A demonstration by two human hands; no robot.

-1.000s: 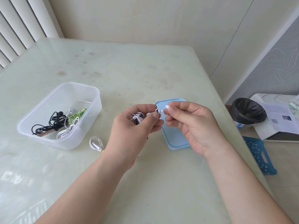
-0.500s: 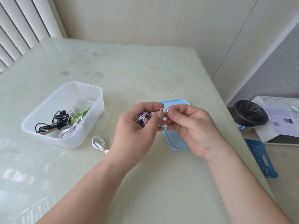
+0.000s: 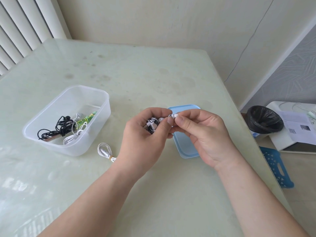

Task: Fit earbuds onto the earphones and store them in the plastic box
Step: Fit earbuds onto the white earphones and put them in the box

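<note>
My left hand point(image 3: 143, 141) grips a bundled black-and-white earphone point(image 3: 152, 124), its jack showing between the fingers. My right hand point(image 3: 203, 134) pinches a small white earbud tip point(image 3: 174, 115) against the earphone's end, right by my left thumb. Both hands hover above the table, over the near-left corner of the blue lid point(image 3: 185, 146). The clear plastic box point(image 3: 95, 130) stands to the left and holds black, green and white earphones point(image 3: 63, 129). A coiled white earphone point(image 3: 105, 150) lies on the table between the box and my left wrist.
The pale green glass table point(image 3: 136, 74) has its right edge close to the lid. Beyond that edge, on the floor, are a black-lined bin point(image 3: 264, 120), a white stand with papers point(image 3: 297, 127) and a blue stool point(image 3: 277, 168). Blinds hang at far left.
The hands stay pinched together at the same spot; my right fingertips have shifted slightly on the white tip. The view has drifted a little, nothing on the table moved.
</note>
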